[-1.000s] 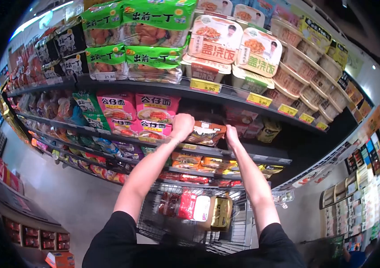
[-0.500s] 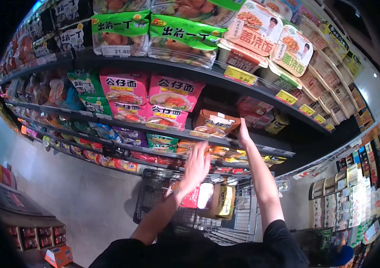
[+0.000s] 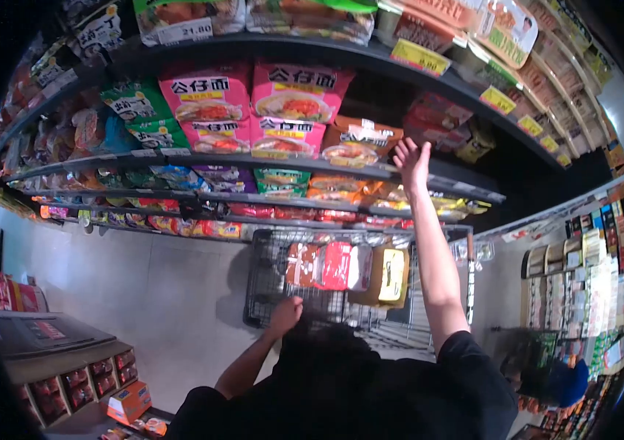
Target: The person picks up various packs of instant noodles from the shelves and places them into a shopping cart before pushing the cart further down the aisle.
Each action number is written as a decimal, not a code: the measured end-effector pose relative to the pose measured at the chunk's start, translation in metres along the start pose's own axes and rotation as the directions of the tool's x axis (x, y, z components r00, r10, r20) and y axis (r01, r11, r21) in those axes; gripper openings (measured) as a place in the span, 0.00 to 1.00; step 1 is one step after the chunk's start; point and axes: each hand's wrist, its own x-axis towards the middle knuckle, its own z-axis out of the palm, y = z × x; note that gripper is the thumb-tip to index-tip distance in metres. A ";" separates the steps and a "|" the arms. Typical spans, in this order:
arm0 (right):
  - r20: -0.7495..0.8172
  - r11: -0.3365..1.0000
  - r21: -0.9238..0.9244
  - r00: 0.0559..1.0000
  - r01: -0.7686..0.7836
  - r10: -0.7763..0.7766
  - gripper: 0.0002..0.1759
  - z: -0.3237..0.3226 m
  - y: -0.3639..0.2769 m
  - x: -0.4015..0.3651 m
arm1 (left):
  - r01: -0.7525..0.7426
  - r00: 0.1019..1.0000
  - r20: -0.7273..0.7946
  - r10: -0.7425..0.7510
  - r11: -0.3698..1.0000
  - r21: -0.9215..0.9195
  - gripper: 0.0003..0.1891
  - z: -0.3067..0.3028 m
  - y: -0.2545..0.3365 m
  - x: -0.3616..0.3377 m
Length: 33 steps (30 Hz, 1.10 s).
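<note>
My right hand (image 3: pixel 412 163) reaches up to the shelf, fingers spread and holding nothing. It is at the right end of a brown noodle multipack (image 3: pixel 362 144), which sits at the front of the middle shelf. Left of that pack stand stacked pink noodle multipacks (image 3: pixel 298 95). My left hand (image 3: pixel 286 315) is low, by the near left part of the shopping cart (image 3: pixel 257 282). Its fingers are curled in, and I see nothing in them. The cart holds a brown-and-white pack (image 3: pixel 302 265), a red-and-white pack (image 3: pixel 337 265) and a brown box with a yellow front (image 3: pixel 389 277).
Boxed rice meals (image 3: pixel 506 33) fill the upper shelf at right, above yellow price tags (image 3: pixel 422 57). Lower shelves hold orange noodle packs (image 3: pixel 335 188) and others. At lower left is a display stand (image 3: pixel 70 359); another rack (image 3: pixel 568 293) stands at right.
My left hand has drawn back from the shelf front down to the cart, its fingers curling. My right hand has opened out beside the brown multipack. The view has tilted down, showing more cart.
</note>
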 end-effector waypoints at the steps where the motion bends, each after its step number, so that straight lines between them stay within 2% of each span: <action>1: 0.029 0.994 -0.062 0.995 0.094 -0.092 0.46 -0.013 0.002 -0.021 | 0.060 0.998 0.012 -0.060 0.998 -0.004 0.12 0.000 -0.009 0.008; 2: -0.003 0.984 -0.116 0.991 0.135 -0.136 0.43 -0.023 0.005 -0.049 | 0.115 0.993 0.020 -0.115 0.993 -0.007 0.12 0.004 -0.020 0.019; 4: -0.196 0.953 -0.277 0.963 0.126 -0.184 0.35 -0.048 0.030 -0.116 | 0.097 0.995 -0.035 -0.094 0.991 0.092 0.13 0.018 -0.047 0.043; 5: -0.015 0.975 -0.216 0.999 0.046 -0.050 0.33 -0.100 0.061 -0.137 | 0.097 0.995 -0.021 -0.096 0.991 0.093 0.13 0.029 -0.065 0.058; 6: -0.223 0.935 -0.331 0.973 -0.129 0.056 0.32 -0.121 0.083 -0.178 | 0.325 0.943 0.124 -0.307 0.931 -0.165 0.12 0.041 -0.083 0.073; 7: -0.309 0.857 -0.469 0.949 -0.214 0.067 0.28 -0.105 0.076 -0.229 | 0.548 0.834 0.314 -0.454 0.752 -0.366 0.12 0.051 -0.095 0.080; 8: -0.213 0.804 -0.585 0.977 -0.109 -0.022 0.26 -0.123 0.090 -0.276 | 0.549 0.831 0.328 -0.449 0.754 -0.360 0.12 0.055 -0.100 0.082; 9: -0.275 0.627 -0.750 0.961 -0.210 -0.008 0.23 -0.133 0.089 -0.319 | 0.671 0.741 0.392 -0.545 0.612 -0.418 0.14 0.059 -0.105 0.087; 10: -0.368 0.604 -0.715 0.924 -0.351 0.102 0.21 -0.159 0.101 -0.361 | 0.767 0.637 0.462 -0.616 0.448 -0.459 0.16 0.065 -0.110 0.096; 11: -0.472 0.815 -0.478 0.879 -0.327 0.076 0.20 -0.159 0.107 -0.401 | 0.831 0.556 0.524 -0.645 0.424 -0.359 0.19 0.072 -0.127 0.105; 12: -0.530 0.801 -0.480 0.846 -0.357 0.059 0.21 -0.168 0.108 -0.443 | 0.893 0.449 0.625 -0.638 0.331 -0.304 0.22 0.087 -0.160 0.107; 13: -0.526 0.834 -0.456 0.850 -0.311 0.029 0.21 -0.177 0.109 -0.481 | 0.900 0.435 0.711 -0.553 0.286 -0.328 0.23 0.102 -0.195 0.106; 14: -0.651 0.809 -0.366 0.748 -0.461 0.132 0.23 -0.166 0.096 -0.508 | 0.903 0.425 0.752 -0.505 0.300 -0.309 0.26 0.111 -0.212 0.105; 15: -0.667 0.784 -0.349 0.723 -0.514 0.178 0.22 -0.173 0.097 -0.541 | 0.902 0.432 0.623 -0.653 0.291 -0.319 0.31 0.114 -0.199 0.099; 17: -0.717 0.679 -0.350 0.650 -0.646 0.249 0.20 -0.174 0.090 -0.591 | 0.871 0.473 0.480 -0.739 0.310 -0.381 0.37 0.128 -0.211 0.099; 18: -0.748 0.591 -0.357 0.600 -0.723 0.282 0.21 -0.164 0.084 -0.610 | 0.849 0.502 0.507 -0.700 0.289 -0.443 0.35 0.139 -0.221 0.102; 20: -0.718 0.464 -0.407 0.589 -0.787 0.370 0.18 -0.234 0.136 -0.701 | 0.763 0.581 0.341 -0.739 0.349 -0.545 0.28 0.138 -0.191 0.101; 24: -0.759 0.426 -0.372 0.535 -0.825 0.372 0.17 -0.237 0.123 -0.700 | 0.747 0.578 0.279 -0.767 0.361 -0.558 0.24 0.155 -0.203 0.099; 26: -0.771 0.416 -0.353 0.512 -0.838 0.379 0.17 -0.232 0.120 -0.690 | 0.584 0.753 0.167 -0.637 0.529 -0.616 0.22 0.142 -0.191 0.095; 27: -0.775 0.412 -0.346 0.504 -0.843 0.381 0.16 -0.232 0.119 -0.684 | 0.575 0.787 0.132 -0.603 0.638 -0.512 0.21 0.132 -0.179 0.095; 28: -0.778 0.406 -0.341 0.497 -0.848 0.385 0.16 -0.234 0.116 -0.679 | 0.571 0.786 0.118 -0.607 0.640 -0.514 0.21 0.128 -0.176 0.096; 29: -0.778 0.400 -0.338 0.491 -0.852 0.391 0.16 -0.235 0.113 -0.674 | 0.523 0.847 -0.002 -0.532 0.833 -0.183 0.21 0.121 -0.174 0.095; 30: -0.777 0.396 -0.335 0.488 -0.855 0.397 0.16 -0.237 0.113 -0.667 | 0.426 0.905 -0.082 -0.418 0.885 0.189 0.20 0.114 -0.171 0.096; 31: -0.775 0.394 -0.332 0.486 -0.857 0.403 0.16 -0.239 0.113 -0.660 | 0.509 0.860 -0.069 -0.505 0.860 0.048 0.20 0.095 -0.147 0.097; 32: -0.773 0.395 -0.329 0.484 -0.858 0.409 0.15 -0.243 0.116 -0.655 | 0.510 0.859 -0.091 -0.504 0.859 0.050 0.20 0.083 -0.131 0.098; 33: -0.662 0.518 -0.324 0.581 -0.792 0.474 0.15 -0.257 0.116 -0.641 | 0.566 0.823 -0.099 -0.559 0.822 0.063 0.21 0.072 -0.114 0.099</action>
